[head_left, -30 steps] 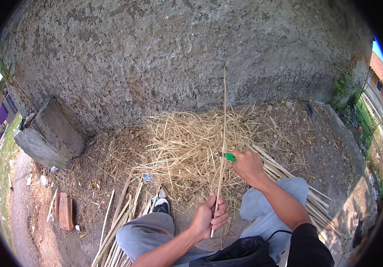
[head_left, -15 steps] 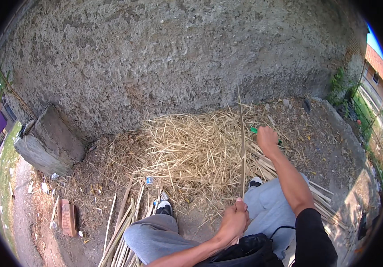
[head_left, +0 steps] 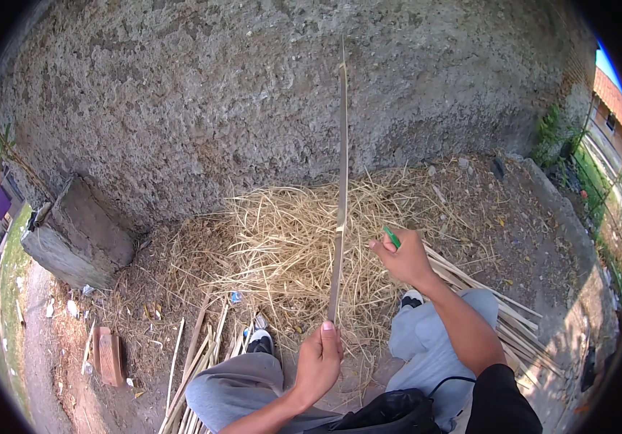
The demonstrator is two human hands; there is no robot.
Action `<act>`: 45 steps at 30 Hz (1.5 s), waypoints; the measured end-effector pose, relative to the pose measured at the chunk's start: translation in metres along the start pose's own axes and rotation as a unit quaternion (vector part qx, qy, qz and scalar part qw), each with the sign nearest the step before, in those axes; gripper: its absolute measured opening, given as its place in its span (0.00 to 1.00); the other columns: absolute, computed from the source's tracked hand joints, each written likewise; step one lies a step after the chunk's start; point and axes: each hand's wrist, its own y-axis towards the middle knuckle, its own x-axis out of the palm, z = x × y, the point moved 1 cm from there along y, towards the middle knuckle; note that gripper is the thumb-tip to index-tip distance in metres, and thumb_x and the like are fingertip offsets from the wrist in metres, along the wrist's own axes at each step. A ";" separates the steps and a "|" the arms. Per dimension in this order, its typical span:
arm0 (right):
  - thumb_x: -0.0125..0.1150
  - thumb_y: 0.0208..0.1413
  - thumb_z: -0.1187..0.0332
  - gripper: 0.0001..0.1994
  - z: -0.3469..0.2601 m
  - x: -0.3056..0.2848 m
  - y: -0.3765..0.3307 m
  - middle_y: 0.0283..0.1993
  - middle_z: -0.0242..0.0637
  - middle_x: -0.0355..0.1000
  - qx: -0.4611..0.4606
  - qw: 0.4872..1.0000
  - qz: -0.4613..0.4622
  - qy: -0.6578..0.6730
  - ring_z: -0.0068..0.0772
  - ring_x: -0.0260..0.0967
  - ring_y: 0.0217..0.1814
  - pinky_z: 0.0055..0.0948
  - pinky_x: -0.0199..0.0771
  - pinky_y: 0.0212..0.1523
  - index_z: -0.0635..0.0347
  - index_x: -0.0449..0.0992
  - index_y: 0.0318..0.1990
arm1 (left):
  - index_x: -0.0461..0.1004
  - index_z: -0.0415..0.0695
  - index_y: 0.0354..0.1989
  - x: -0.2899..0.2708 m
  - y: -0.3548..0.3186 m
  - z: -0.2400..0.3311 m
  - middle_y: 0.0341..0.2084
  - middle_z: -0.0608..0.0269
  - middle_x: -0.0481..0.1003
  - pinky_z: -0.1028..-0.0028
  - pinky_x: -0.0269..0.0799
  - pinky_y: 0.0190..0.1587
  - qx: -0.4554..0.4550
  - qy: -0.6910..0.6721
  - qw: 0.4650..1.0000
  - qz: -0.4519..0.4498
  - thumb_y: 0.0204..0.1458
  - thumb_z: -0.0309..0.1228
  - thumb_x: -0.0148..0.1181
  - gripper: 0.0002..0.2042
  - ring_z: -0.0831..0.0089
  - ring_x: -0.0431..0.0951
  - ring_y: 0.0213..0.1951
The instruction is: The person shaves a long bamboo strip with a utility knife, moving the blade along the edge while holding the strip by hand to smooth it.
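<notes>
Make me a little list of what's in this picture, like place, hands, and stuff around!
Place: outdoors, by a rough grey wall
Left hand: holds the bottom end of a long thin cane, standing upright
Right hand: holds a small green-handled tool beside the cane
Ground: straw pile, more canes, brick, concrete block
Person: sitting, grey trousers

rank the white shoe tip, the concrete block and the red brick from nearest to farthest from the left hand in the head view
From the left hand:
1. White shoe tip, just to its left.
2. Red brick, on the ground farther left.
3. Concrete block, far left against the wall.
</notes>
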 end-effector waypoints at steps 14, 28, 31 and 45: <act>0.57 0.46 0.76 0.01 -0.011 0.024 -0.018 0.18 0.49 0.73 -0.136 0.973 -0.009 -0.186 0.53 0.74 0.22 0.49 0.73 0.27 0.61 0.74 0.27 | 0.55 0.50 0.23 0.014 -0.002 0.012 0.11 0.74 0.49 0.78 0.45 0.12 -0.196 -0.177 0.960 -0.090 0.68 0.48 0.37 0.21 0.83 0.47 0.11; 0.55 0.50 0.74 0.04 -0.024 0.027 -0.016 0.23 0.47 0.75 -0.076 0.932 -0.012 -0.355 0.52 0.75 0.25 0.50 0.72 0.27 0.61 0.75 0.29 | 0.52 0.51 0.22 0.014 0.003 0.017 0.11 0.75 0.46 0.78 0.43 0.11 -0.265 -0.251 0.916 -0.168 0.67 0.50 0.35 0.22 0.83 0.45 0.11; 0.54 0.50 0.74 0.04 -0.018 0.025 -0.007 0.24 0.44 0.76 -0.139 0.920 0.055 -0.363 0.49 0.75 0.23 0.47 0.72 0.25 0.63 0.76 0.30 | 0.52 0.51 0.22 0.015 0.000 0.023 0.11 0.75 0.46 0.77 0.42 0.11 -0.267 -0.250 0.915 -0.168 0.67 0.49 0.36 0.22 0.83 0.44 0.11; 0.64 0.52 0.69 0.06 -0.039 0.013 -0.009 0.25 0.41 0.74 -0.051 0.970 -0.211 -0.114 0.39 0.68 0.20 0.39 0.69 0.27 0.63 0.76 0.30 | 0.68 0.33 0.35 0.000 0.004 -0.001 0.18 0.42 0.70 0.56 0.65 0.27 -0.005 0.221 0.975 0.029 0.67 0.43 0.39 0.22 0.50 0.72 0.21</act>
